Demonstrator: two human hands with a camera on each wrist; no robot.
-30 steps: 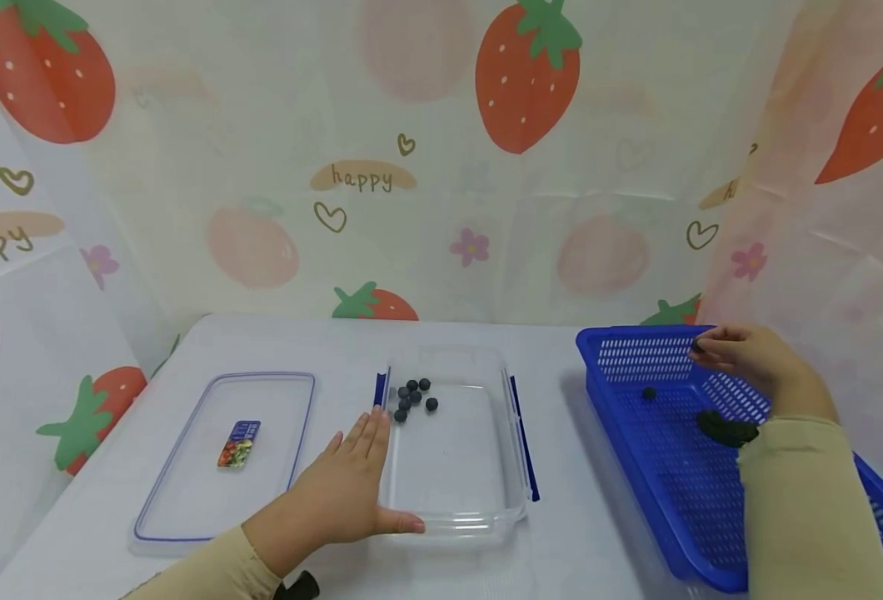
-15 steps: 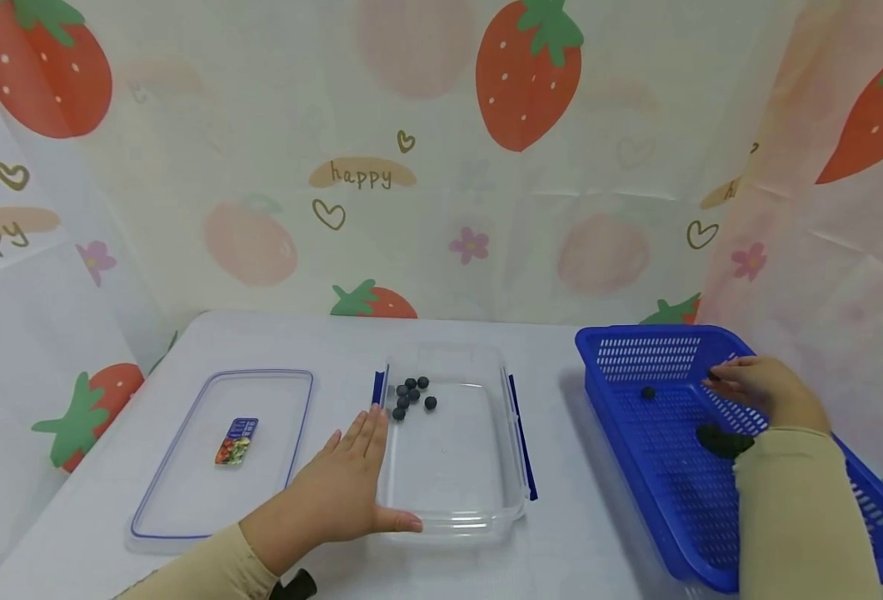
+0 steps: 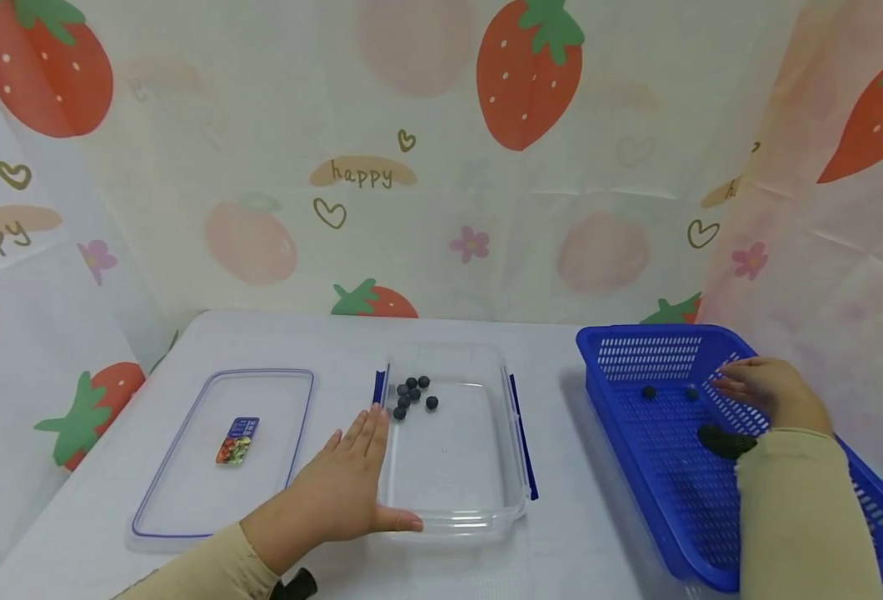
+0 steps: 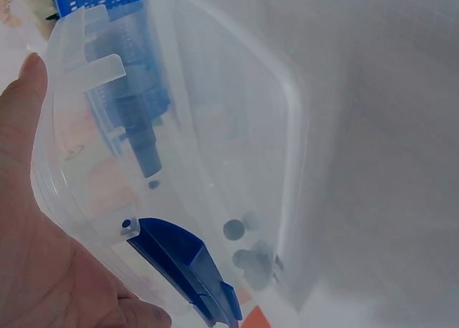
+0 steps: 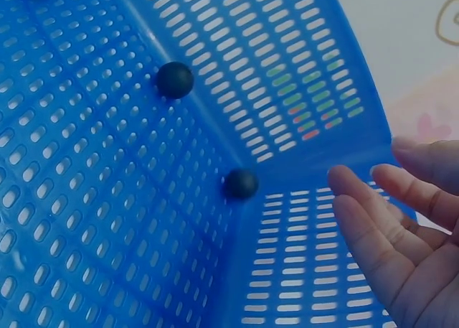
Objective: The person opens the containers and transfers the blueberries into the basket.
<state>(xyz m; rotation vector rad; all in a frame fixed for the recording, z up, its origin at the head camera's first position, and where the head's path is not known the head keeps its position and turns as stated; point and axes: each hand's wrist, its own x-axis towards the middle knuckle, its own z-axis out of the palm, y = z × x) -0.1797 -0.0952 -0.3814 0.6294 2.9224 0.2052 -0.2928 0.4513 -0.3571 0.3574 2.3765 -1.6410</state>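
Note:
My left hand (image 3: 336,496) rests against the left side of a clear plastic container (image 3: 449,467), fingers straight, thumb at its front rim. Inside the container, several blueberries (image 3: 415,394) gather at the far left. My right hand (image 3: 767,392) hovers over the right side of a blue plastic basket (image 3: 621,467). The right wrist view shows that hand (image 5: 401,235) with fingers spread and nothing between them. One blueberry (image 5: 241,183) sits in the basket's corner near the fingertips, and another blueberry (image 5: 175,80) lies against its wall.
A clear lid (image 3: 179,492) with a blue rim and a printed label (image 3: 237,441) lies to the left. A dark green vegetable-like object (image 3: 725,442) lies in the basket, partly behind the right sleeve (image 3: 801,508). Blue latches (image 3: 524,437) stick out from the container's sides.
My right hand has moved lower over the basket and let go of a blueberry, which now lies inside it. My left hand stays in place.

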